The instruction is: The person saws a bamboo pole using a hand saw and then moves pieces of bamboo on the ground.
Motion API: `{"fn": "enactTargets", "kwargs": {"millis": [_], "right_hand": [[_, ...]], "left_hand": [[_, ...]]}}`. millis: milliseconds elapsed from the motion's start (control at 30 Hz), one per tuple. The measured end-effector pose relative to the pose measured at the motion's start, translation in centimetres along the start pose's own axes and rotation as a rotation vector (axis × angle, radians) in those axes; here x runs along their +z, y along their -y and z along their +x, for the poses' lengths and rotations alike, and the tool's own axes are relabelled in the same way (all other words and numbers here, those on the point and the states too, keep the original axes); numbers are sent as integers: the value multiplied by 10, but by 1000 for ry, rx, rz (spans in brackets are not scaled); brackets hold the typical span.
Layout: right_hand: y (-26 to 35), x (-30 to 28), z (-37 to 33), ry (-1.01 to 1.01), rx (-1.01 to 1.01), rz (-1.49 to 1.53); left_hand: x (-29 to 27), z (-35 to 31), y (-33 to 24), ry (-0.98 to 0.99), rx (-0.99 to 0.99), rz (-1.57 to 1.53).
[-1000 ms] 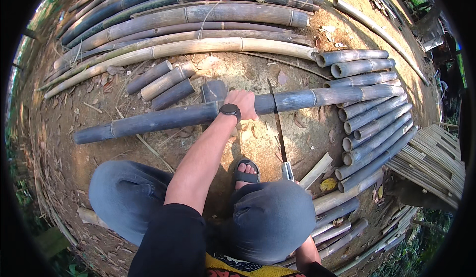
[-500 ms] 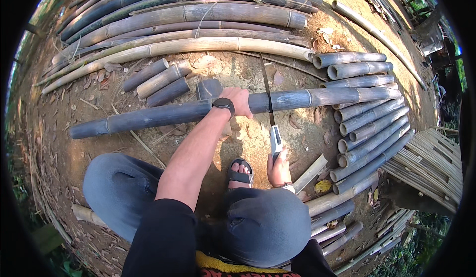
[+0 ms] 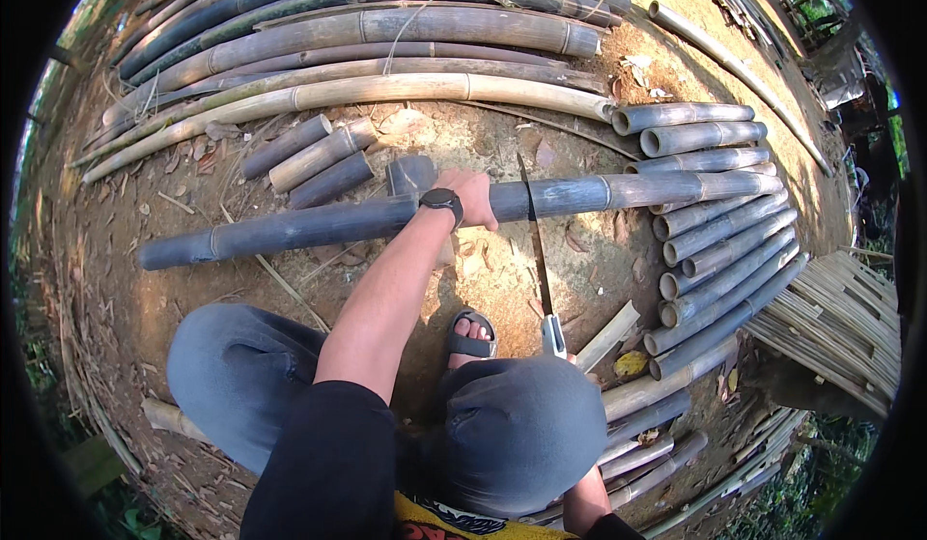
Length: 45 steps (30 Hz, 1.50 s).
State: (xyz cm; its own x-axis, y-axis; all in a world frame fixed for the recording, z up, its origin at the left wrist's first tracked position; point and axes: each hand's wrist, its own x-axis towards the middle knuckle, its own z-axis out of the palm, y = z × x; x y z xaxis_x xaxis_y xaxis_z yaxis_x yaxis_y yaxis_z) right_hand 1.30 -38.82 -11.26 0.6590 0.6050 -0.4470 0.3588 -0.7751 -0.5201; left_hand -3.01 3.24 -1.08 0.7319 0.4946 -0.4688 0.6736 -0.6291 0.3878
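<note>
A long dark bamboo pole lies crosswise before me. My left hand is closed round it near its middle, pressing from above. Just right of that hand, a handsaw crosses the pole, its dark blade resting on the bamboo and its tip pointing away. The grey-and-white saw handle is close to my right knee. My right hand is at that handle, mostly hidden behind the knee. Under the pole, beside my left hand, sits a dark block.
Long bamboo poles lie across the far side. Cut bamboo lengths are stacked at the right, under the pole's right end. Short bamboo pieces lie beyond the pole. A slatted bamboo panel is at far right; my sandalled foot is below.
The saw has been drawn back toward me, bringing its handle to my knee and its tip nearer the pole. My right hand has slipped mostly behind the knee. My left hand stays on the pole.
</note>
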Motion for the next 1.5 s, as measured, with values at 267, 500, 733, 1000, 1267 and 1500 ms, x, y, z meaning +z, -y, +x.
{"fn": "enactTargets", "kwargs": {"millis": [267, 500, 733, 1000, 1267, 1500], "right_hand": [[94, -49, -29, -11, -98, -32], [145, -48, 32, -126, -196, -69], [126, -48, -10, -55, -112, 15], [101, -54, -12, 19, 155, -65], [115, -47, -12, -40, 128, -158], [153, -49, 56, -169, -317, -128]], "left_hand": [[-5, -5, 2, 19, -5, -6], [-9, -4, 0, 29, 6, -17], [7, -4, 9, 18, -8, -19], [-3, -1, -2, 30, 6, -12], [-6, -1, 5, 50, -12, -39], [-6, 7, 3, 39, 23, -27]]}}
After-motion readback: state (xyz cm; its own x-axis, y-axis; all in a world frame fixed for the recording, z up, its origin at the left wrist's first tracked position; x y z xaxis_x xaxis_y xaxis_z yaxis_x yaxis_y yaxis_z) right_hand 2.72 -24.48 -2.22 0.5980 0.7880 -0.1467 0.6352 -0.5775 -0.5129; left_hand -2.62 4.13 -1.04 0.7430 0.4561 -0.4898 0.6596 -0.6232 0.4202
